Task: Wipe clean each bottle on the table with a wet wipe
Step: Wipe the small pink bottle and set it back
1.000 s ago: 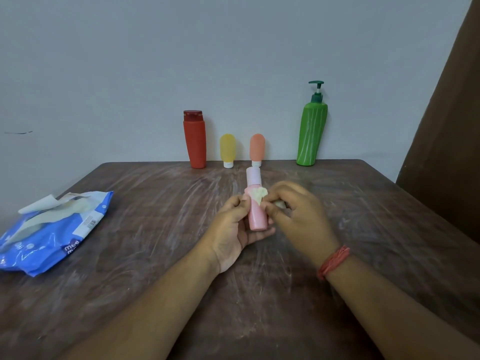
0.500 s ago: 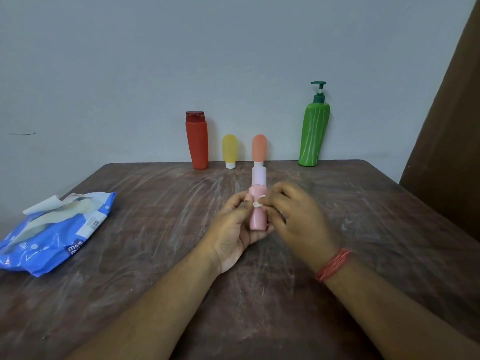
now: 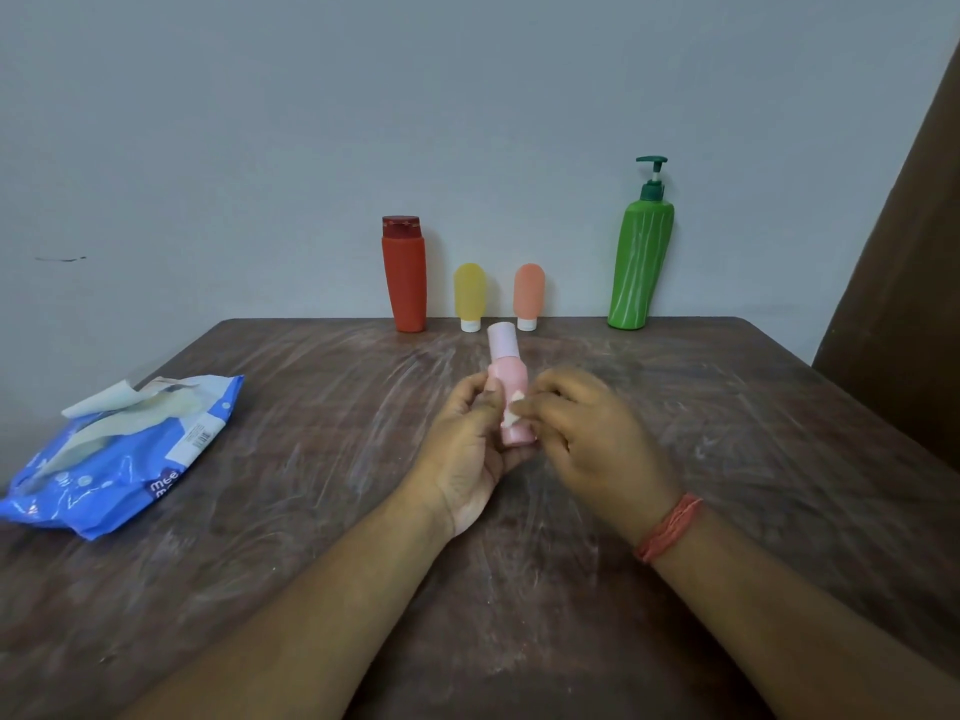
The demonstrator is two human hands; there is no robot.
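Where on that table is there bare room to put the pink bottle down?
Bare wood lies between the wipes pack and the left hand, and right of the right hand toward the table edge. The back edge is crowded with four bottles.

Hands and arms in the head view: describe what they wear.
Both forearms are bare, with no sleeves in view. The right hand has a reddish-orange thread band wound several times round its wrist. The left hand shows no band, ring or watch.
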